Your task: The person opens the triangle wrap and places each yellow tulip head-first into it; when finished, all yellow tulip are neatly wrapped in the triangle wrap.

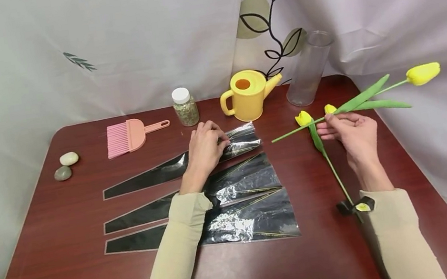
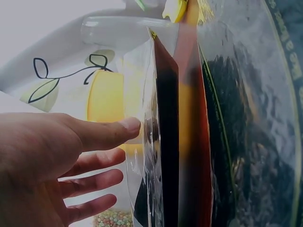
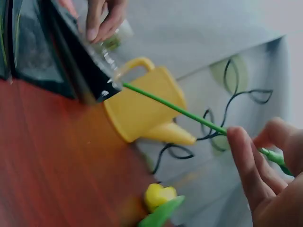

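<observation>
In the head view my left hand [image 1: 206, 147] pinches the upper edge of the farthest of the black-and-clear plastic flower sleeves [image 1: 143, 179]. Its wide mouth stands slightly apart on the right. My right hand [image 1: 352, 132] pinches the green stem of a yellow artificial tulip [image 1: 424, 74]. The bloom points right, while the bare stem end points left toward the sleeve's mouth, seen closely in the right wrist view beside the sleeve edge [image 3: 87, 71]. Beneath my right hand lie more tulips, one with a yellow head [image 1: 303, 118]; the other head [image 1: 329, 108] is partly hidden.
Two more sleeves [image 1: 256, 216] lie nearer me. Along the back stand a jar of small pellets [image 1: 186, 111], a yellow watering can [image 1: 249, 99] and a clear vase [image 1: 305, 76]. A pink brush [image 1: 136, 134] and two stones [image 1: 69, 158] lie left. A black tag [image 1: 346, 208] sits by my right sleeve.
</observation>
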`<state>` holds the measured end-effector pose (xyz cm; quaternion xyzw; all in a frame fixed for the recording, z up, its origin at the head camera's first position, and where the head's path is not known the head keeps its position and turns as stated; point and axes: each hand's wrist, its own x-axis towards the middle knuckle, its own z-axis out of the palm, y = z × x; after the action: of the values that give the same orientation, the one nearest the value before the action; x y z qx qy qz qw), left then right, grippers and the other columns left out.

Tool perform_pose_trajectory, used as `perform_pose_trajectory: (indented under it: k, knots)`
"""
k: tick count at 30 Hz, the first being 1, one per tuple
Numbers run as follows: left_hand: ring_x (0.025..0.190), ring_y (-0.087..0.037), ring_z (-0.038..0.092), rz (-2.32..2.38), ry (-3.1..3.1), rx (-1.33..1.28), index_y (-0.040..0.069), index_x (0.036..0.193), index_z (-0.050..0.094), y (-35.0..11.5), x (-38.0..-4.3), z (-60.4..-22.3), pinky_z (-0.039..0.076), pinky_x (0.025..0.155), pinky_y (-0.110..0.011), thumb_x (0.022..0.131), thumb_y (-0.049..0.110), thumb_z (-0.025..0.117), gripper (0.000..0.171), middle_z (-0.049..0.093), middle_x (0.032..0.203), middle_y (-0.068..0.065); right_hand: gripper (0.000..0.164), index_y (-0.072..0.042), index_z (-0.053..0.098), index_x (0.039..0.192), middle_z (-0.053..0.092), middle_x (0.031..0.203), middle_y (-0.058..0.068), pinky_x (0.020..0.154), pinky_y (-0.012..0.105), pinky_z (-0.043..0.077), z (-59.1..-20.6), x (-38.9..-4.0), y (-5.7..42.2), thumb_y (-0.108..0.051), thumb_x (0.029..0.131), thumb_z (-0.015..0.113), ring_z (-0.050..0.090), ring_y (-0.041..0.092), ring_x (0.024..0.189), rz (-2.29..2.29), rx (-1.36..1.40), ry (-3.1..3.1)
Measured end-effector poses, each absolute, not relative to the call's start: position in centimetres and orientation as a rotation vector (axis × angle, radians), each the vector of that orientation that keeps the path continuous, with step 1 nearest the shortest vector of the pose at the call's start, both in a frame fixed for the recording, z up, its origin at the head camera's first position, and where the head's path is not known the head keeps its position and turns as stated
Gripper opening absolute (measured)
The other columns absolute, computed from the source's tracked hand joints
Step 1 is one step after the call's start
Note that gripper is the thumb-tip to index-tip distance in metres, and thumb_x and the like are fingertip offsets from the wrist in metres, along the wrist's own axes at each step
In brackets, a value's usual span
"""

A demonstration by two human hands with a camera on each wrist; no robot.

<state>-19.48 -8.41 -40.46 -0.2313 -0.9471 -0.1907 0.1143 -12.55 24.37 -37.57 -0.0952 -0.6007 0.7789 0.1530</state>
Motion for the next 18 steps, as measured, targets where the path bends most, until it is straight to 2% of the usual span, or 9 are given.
perform_pose_trajectory:
  k: [7,12,15,18]
  knots:
    - [0.098,-0.024,0.05,-0.575,-2.772,-0.682,0.016,0.088,0.079,-8.4,-19.4,-40.2,0.04,0.079,-0.039,0.086,0.023,0.077,0.008,0.06,0.103,-0.003,0.035,0.019,0.064,0.106,0.071,0.075,0.017,0.058,0.035,0.057,-40.1,-14.7,21.9,-0.006,0.084,0.076,0.071,0.023,0.06,2.218,-0.452,-1.736]
    - [0.097,-0.024,0.05,-0.56,-2.778,-0.697,0.016,0.089,0.079,-8.6,-19.4,-39.9,0.04,0.078,-0.039,0.087,0.024,0.076,0.009,0.061,0.104,-0.003,0.021,0.005,0.072,0.097,0.069,0.067,0.01,0.052,0.028,0.055,-41.2,-15.6,17.8,-0.011,0.085,0.077,0.065,0.014,0.052,2.353,-0.556,-1.829]
    - [0.095,-0.024,0.051,-0.557,-2.793,-0.706,0.016,0.087,0.079,-8.9,-19.4,-39.7,0.041,0.078,-0.04,0.086,0.025,0.077,0.009,0.061,0.1,-0.003,0.013,-0.003,0.073,0.088,0.063,0.059,0.002,0.044,0.021,0.048,-41.6,-16.0,15.2,-0.014,0.085,0.078,0.057,0.008,0.046,2.449,-0.629,-1.894]
    - [0.091,-0.025,0.052,-0.538,-2.823,-0.695,0.015,0.084,0.079,-9.5,-19.5,-39.6,0.044,0.077,-0.041,0.085,0.024,0.079,0.009,0.06,0.094,-0.003,0.012,-0.005,0.072,0.082,0.058,0.055,-0.002,0.04,0.017,0.041,-41.9,-16.3,13.4,-0.015,0.084,0.078,0.049,0.005,0.042,2.567,-0.684,-1.97]
